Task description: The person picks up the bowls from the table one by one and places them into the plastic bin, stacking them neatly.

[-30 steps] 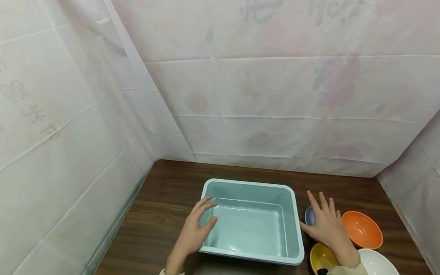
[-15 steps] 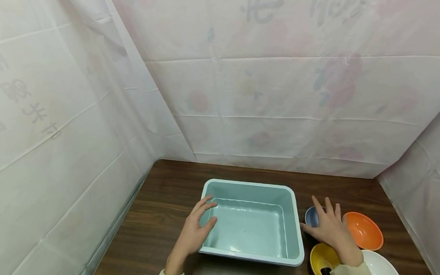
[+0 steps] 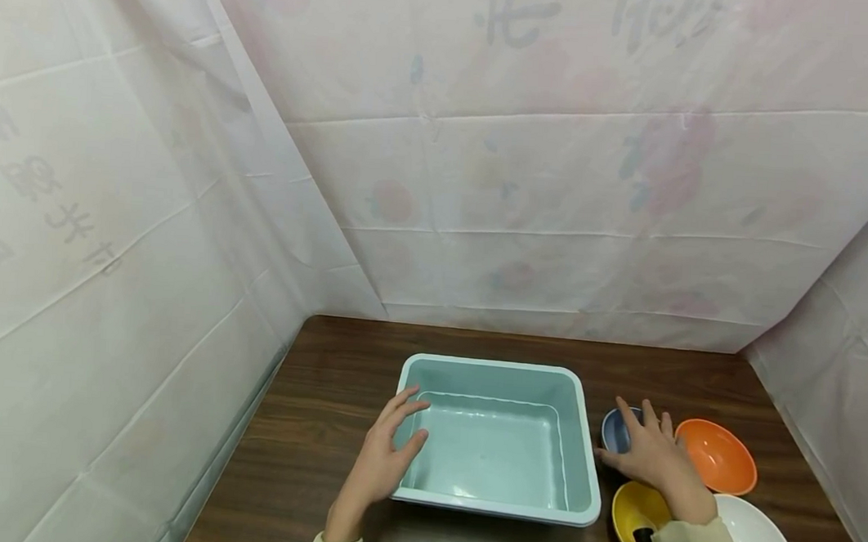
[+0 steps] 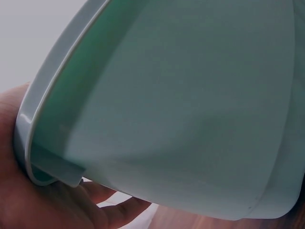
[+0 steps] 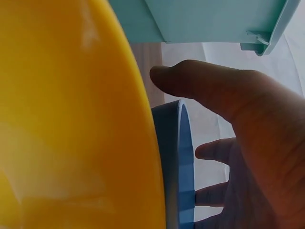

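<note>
A light teal plastic basin [image 3: 494,450] stands on the dark wooden table. My left hand [image 3: 382,458] is at its left rim, with fingers and thumb spread; the left wrist view has the hand behind the basin's rim [image 4: 40,102]. To the right of the basin, my right hand [image 3: 651,461] hovers over a small blue bowl [image 3: 615,432], fingers spread. In the right wrist view, thumb and fingers are on either side of the blue bowl's rim [image 5: 183,143]; whether they touch it I cannot tell. A yellow bowl [image 3: 631,506] lies under the right wrist.
An orange bowl [image 3: 719,456] sits right of the right hand, and a white bowl [image 3: 755,540] is nearer, partly behind the right sleeve. White printed sheets [image 3: 519,185] hang along the back and both sides of the table [image 3: 324,396].
My right hand has shifted slightly right and toward me, lowering over the blue bowl, more of which now shows. My left hand has stayed at the basin's rim.
</note>
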`<state>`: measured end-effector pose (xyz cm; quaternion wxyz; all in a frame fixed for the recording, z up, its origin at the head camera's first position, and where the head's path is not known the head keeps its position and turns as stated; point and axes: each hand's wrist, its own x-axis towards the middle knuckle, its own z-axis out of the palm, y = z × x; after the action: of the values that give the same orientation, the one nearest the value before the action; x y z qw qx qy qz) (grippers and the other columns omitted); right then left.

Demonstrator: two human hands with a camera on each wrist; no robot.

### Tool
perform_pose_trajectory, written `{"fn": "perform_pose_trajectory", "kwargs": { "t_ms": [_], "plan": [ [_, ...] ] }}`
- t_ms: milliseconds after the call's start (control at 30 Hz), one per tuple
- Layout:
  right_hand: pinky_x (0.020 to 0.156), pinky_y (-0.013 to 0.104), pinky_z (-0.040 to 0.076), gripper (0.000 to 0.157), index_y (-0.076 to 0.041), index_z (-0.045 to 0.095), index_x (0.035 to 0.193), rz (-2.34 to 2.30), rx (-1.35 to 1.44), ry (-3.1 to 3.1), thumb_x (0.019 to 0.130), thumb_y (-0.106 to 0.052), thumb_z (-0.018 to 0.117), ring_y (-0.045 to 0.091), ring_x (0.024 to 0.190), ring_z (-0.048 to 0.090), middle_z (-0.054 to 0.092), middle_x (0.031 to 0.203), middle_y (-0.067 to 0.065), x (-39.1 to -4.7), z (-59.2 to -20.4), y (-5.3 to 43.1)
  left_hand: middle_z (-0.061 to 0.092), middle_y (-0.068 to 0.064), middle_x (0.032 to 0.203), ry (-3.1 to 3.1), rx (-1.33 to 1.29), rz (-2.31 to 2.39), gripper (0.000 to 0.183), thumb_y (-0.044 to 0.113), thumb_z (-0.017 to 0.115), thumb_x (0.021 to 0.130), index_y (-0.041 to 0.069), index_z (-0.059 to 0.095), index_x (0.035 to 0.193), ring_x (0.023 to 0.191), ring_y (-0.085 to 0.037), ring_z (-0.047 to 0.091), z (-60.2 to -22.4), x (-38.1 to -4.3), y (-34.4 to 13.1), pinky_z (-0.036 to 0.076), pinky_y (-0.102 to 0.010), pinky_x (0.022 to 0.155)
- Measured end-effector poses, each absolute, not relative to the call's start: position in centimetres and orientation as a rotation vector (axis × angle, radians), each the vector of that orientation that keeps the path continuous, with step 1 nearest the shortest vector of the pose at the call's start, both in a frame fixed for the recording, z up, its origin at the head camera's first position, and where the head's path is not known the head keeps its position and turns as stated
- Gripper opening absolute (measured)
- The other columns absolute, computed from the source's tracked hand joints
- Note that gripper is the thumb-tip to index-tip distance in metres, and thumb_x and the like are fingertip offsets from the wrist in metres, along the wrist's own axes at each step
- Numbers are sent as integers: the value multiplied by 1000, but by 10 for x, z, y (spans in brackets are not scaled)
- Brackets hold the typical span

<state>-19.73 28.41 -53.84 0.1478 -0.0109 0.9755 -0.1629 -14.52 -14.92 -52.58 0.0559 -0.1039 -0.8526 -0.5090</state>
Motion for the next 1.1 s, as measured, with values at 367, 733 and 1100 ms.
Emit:
{"fn": "perform_pose_trajectory", "kwargs": {
  "t_ms": [367,733,1100],
  "plan": [
    [100,86,27,108,-2,32,157,-441,-36,2827,80,-63,78,75,135,21,17,154,48,-199,-536,284,42,-3,162,-2598,-335,-1589,40,14,68,100,27,63,138,153,-33,34,-524,-144,-150,35,-65,114],
    [96,83,35,109,-2,41,153,-377,-21,2851,73,-66,81,71,125,38,32,147,46,-202,-533,282,44,-6,161,-2597,-346,-1583,40,17,69,100,28,63,137,152,-32,36,-525,-145,-149,36,-64,114],
    [92,82,40,108,-4,47,150,-335,-30,2831,71,-70,80,68,118,45,37,145,45,-205,-528,280,45,0,160,-2592,-340,-1577,38,19,69,100,27,63,137,152,-32,36,-524,-146,-149,36,-63,115]
  ]
}}
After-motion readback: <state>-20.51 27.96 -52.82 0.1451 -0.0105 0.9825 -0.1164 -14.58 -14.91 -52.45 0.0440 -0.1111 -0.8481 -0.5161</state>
